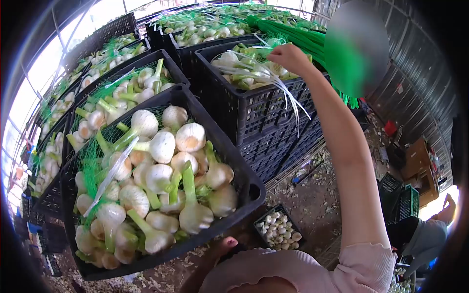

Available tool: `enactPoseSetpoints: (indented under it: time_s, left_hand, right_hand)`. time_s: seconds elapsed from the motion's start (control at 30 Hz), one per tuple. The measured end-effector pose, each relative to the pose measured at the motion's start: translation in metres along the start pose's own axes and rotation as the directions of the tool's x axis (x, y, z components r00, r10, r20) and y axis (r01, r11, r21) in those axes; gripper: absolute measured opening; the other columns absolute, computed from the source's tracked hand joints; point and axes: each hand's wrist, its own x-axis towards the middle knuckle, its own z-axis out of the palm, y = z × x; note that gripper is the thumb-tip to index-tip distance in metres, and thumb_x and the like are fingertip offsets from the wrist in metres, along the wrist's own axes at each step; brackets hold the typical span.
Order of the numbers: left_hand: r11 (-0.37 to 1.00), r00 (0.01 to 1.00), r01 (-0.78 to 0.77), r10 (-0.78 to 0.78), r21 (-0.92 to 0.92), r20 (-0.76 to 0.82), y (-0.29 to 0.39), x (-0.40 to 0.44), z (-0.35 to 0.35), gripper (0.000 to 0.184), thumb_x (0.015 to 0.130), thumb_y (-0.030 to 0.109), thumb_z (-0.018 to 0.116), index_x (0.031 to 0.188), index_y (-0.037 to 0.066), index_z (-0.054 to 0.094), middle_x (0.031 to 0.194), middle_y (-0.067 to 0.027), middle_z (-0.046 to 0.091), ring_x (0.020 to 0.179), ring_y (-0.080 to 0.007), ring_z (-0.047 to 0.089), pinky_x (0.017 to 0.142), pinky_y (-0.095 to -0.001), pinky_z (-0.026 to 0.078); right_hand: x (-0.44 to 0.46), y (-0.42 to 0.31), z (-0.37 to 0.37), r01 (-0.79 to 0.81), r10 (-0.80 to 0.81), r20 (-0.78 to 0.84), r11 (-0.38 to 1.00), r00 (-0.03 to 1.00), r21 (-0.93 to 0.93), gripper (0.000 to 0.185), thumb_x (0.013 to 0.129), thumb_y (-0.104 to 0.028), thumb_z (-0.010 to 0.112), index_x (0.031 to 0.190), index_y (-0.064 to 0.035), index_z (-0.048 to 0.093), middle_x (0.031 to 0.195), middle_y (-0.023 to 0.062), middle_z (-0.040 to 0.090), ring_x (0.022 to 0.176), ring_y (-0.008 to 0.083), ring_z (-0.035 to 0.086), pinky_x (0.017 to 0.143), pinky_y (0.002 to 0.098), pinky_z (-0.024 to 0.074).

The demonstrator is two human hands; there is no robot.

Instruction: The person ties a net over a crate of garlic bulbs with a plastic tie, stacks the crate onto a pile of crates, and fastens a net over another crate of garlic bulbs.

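Observation:
My right hand (291,58) reaches over a black crate (239,105) at the upper middle. Its fingers are curled closed, and what they hold, if anything, is hidden. Just beside it, a bundle of white plastic ties (259,73) lies across the garlic bulbs (228,59), the loose ends hanging over the crate's side. Of my left hand (220,249) only the thumb and part of the back show, low by the near edge of a closer black crate (254,188). That crate is full of garlic heads (159,178) with cut green stems, green netting (88,166) and a white tie (110,178).
More filled crates (166,61) stand behind and to the left. A long green net bundle (293,36) lies at the upper right. On the littered floor sits a small crate of bulbs (278,227). Another person (425,239) is at the lower right.

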Motion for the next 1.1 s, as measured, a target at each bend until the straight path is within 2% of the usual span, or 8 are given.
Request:
enactPoseSetpoints:
  time_s: [0.23, 0.43, 0.7, 0.83, 0.87, 0.93, 1.03, 1.1]
  left_hand:
    - [0.978, 0.980, 0.126, -0.096, 0.169, -0.173, -0.011, 0.005, 0.010, 0.033, 0.082, 0.036, 0.051, 0.093, 0.006, 0.056, 0.078, -0.0031, 0.057, 0.076, -0.0108, 0.050, 0.073, -0.0284, 0.041]
    - [0.998, 0.987, 0.046, -0.051, -0.037, -0.155, -0.054, 0.044, 0.009, 0.031, 0.080, 0.032, 0.055, 0.093, 0.004, 0.055, 0.078, -0.0026, 0.057, 0.076, -0.0094, 0.051, 0.073, -0.0256, 0.041]
    - [0.986, 0.981, -0.133, 0.145, -0.102, 0.131, -0.023, 0.054, 0.008, 0.025, 0.078, 0.031, 0.057, 0.084, 0.006, 0.054, 0.072, 0.0007, 0.052, 0.066, -0.0064, 0.047, 0.061, -0.0222, 0.041]
    - [0.892, 0.868, 0.263, -0.386, 0.368, 0.313, -0.008, 0.057, 0.016, 0.030, 0.074, 0.035, 0.056, 0.067, 0.006, 0.055, 0.054, 0.0006, 0.047, 0.042, -0.0093, 0.041, 0.038, -0.0245, 0.034]
    - [0.838, 0.801, 0.249, -0.460, 0.486, 0.383, -0.028, 0.067, 0.015, 0.029, 0.073, 0.033, 0.057, 0.068, 0.005, 0.055, 0.052, -0.0002, 0.046, 0.041, -0.0098, 0.042, 0.039, -0.0261, 0.035]
    - [0.660, 0.757, 0.322, -0.610, 0.679, 0.235, -0.013, 0.069, 0.031, 0.028, 0.071, 0.030, 0.060, 0.070, 0.002, 0.056, 0.056, -0.0061, 0.052, 0.048, -0.0168, 0.051, 0.045, -0.0313, 0.041]
    - [0.482, 0.890, -0.198, -0.277, 0.854, 0.363, -0.038, 0.060, 0.056, 0.017, 0.071, 0.019, 0.062, 0.079, 0.004, 0.059, 0.066, -0.0117, 0.060, 0.061, -0.0186, 0.058, 0.053, -0.0331, 0.044]
    - [0.459, 0.770, -0.194, -0.477, 0.867, 0.424, -0.034, 0.047, 0.082, 0.014, 0.070, 0.017, 0.061, 0.075, 0.004, 0.059, 0.071, -0.0128, 0.060, 0.067, -0.0241, 0.058, 0.060, -0.0334, 0.045]
  right_hand:
    - [0.086, -0.011, 0.041, 0.112, -0.016, 0.291, 0.942, 0.957, -0.316, 0.032, 0.069, -0.038, 0.059, 0.080, -0.0086, 0.065, 0.073, 0.0107, 0.061, 0.068, 0.0236, 0.057, 0.063, 0.0351, 0.0447]
    - [0.102, 0.010, 0.022, -0.049, 0.052, -0.263, 0.999, 0.963, 0.019, 0.028, 0.071, -0.035, 0.057, 0.086, -0.0130, 0.064, 0.083, 0.0087, 0.062, 0.070, 0.0224, 0.058, 0.065, 0.0345, 0.0455]
    - [-0.039, 0.075, -0.133, 0.362, 0.106, -0.847, 0.871, 0.520, 0.331, 0.009, 0.082, -0.011, 0.043, 0.087, -0.0055, 0.048, 0.071, 0.0066, 0.052, 0.060, 0.0171, 0.051, 0.055, 0.0300, 0.0415]
    - [-0.284, 0.125, -0.083, 0.022, 0.369, -0.346, 0.657, 0.863, 0.754, 0.010, 0.079, -0.015, 0.046, 0.080, -0.0056, 0.049, 0.072, 0.0112, 0.053, 0.065, 0.0186, 0.053, 0.061, 0.0345, 0.0436]
    - [-0.354, 0.121, -0.043, -0.466, 0.728, -0.270, 0.633, 0.630, 0.618, 0.017, 0.076, -0.020, 0.048, 0.073, -0.0043, 0.054, 0.066, 0.0127, 0.053, 0.061, 0.0200, 0.051, 0.055, 0.0339, 0.0413]
    - [-0.523, 0.136, 0.067, -0.561, 0.556, 0.080, 0.823, 0.828, 0.091, 0.008, 0.069, -0.010, 0.051, 0.065, -0.0039, 0.052, 0.060, 0.0082, 0.049, 0.056, 0.0138, 0.047, 0.050, 0.0324, 0.0375]
    - [-0.707, 0.002, 0.129, -0.892, 0.534, 0.719, 0.333, 0.445, 0.305, 0.024, 0.073, -0.029, 0.059, 0.080, -0.0065, 0.061, 0.072, 0.0123, 0.058, 0.063, 0.0207, 0.054, 0.056, 0.0354, 0.0416]
    - [-0.800, -0.081, 0.177, -0.948, 0.476, 0.865, 0.173, -0.156, -0.266, 0.036, 0.070, -0.035, 0.061, 0.095, -0.0090, 0.060, 0.084, 0.0100, 0.062, 0.074, 0.0218, 0.059, 0.068, 0.0321, 0.0463]
